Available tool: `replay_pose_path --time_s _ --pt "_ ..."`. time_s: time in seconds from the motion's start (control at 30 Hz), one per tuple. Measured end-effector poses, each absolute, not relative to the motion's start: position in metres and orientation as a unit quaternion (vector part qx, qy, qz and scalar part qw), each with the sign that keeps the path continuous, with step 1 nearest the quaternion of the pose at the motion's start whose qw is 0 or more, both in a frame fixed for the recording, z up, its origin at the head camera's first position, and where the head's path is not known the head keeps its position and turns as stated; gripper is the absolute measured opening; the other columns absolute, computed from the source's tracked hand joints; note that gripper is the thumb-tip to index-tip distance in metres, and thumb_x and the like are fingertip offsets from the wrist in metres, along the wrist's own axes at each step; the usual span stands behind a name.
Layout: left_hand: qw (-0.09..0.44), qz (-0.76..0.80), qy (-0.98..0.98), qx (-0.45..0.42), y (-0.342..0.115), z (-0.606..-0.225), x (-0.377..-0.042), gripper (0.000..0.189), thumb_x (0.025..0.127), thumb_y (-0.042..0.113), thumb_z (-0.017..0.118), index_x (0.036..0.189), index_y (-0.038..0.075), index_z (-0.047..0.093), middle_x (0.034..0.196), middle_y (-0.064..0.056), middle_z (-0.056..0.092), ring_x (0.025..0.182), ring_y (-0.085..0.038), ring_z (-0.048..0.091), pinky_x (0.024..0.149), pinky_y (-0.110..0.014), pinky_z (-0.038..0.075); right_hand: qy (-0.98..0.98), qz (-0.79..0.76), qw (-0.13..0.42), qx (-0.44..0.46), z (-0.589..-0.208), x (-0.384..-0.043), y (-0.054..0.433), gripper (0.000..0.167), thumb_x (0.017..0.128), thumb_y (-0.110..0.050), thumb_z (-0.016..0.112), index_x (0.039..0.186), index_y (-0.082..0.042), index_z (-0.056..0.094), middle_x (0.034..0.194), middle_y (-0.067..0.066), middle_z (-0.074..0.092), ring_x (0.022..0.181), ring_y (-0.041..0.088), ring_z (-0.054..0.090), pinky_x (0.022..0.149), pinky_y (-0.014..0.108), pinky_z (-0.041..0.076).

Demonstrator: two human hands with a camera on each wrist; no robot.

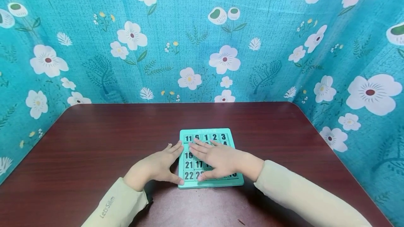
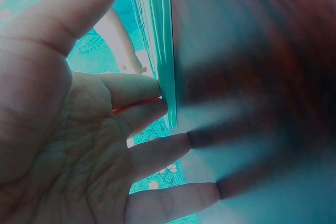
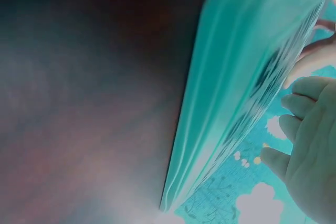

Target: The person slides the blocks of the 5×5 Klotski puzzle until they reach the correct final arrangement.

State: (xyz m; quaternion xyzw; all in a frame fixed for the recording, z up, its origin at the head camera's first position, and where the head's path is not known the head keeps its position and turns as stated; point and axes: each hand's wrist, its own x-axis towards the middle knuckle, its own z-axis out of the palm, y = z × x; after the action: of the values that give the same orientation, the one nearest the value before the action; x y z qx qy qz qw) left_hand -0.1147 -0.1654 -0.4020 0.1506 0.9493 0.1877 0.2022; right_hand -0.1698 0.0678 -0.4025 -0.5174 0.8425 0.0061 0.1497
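A mint-green number slide puzzle (image 1: 217,184) lies flat on the table, its square tiles printed with black numbers. My left hand (image 1: 157,165) is at its left side, with fingertips along the edge and the thumb at the near left corner. In the left wrist view the left hand's fingers are extended, two of them touching the puzzle's side wall (image 2: 165,51). My right hand (image 1: 222,160) is spread palm down over the tiles and hides many of them. The right wrist view shows that palm (image 3: 315,156) facing the tiled face, beside the puzzle's thick green edge (image 3: 220,72).
The dark red-brown wooden table (image 1: 110,132) extends around the puzzle on all sides. A turquoise curtain (image 1: 189,45) with white flowers hangs behind the table and along both sides. Both forearms wear pale sleeves (image 1: 300,192).
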Motion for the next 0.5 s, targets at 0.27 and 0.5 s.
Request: replay_pose_path --time_s 0.27,0.5 --pt "0.198 0.181 0.951 0.152 -0.165 -0.403 -0.115 0.110 0.074 0.049 0.085 0.157 0.005 0.028 0.168 -0.005 0.015 0.154 -0.037 0.016 0.118 -0.053 0.031 0.859 -0.005 0.169 -0.484 -0.404 -0.191 0.060 0.093 0.094 -0.068 0.048 0.161 -0.014 0.014 0.169 -0.002 0.006 0.157 0.019 0.000 0.123 0.056 0.016" --pt "0.200 0.179 0.951 0.153 -0.165 -0.403 -0.115 0.110 0.074 0.049 0.085 0.157 0.005 0.028 0.168 -0.005 0.015 0.154 -0.037 0.016 0.118 -0.053 0.032 0.862 -0.004 0.174 -0.476 -0.404 -0.195 0.053 0.094 0.092 -0.069 0.049 0.161 -0.015 0.015 0.169 -0.002 0.007 0.157 0.018 0.000 0.123 0.056 0.015"
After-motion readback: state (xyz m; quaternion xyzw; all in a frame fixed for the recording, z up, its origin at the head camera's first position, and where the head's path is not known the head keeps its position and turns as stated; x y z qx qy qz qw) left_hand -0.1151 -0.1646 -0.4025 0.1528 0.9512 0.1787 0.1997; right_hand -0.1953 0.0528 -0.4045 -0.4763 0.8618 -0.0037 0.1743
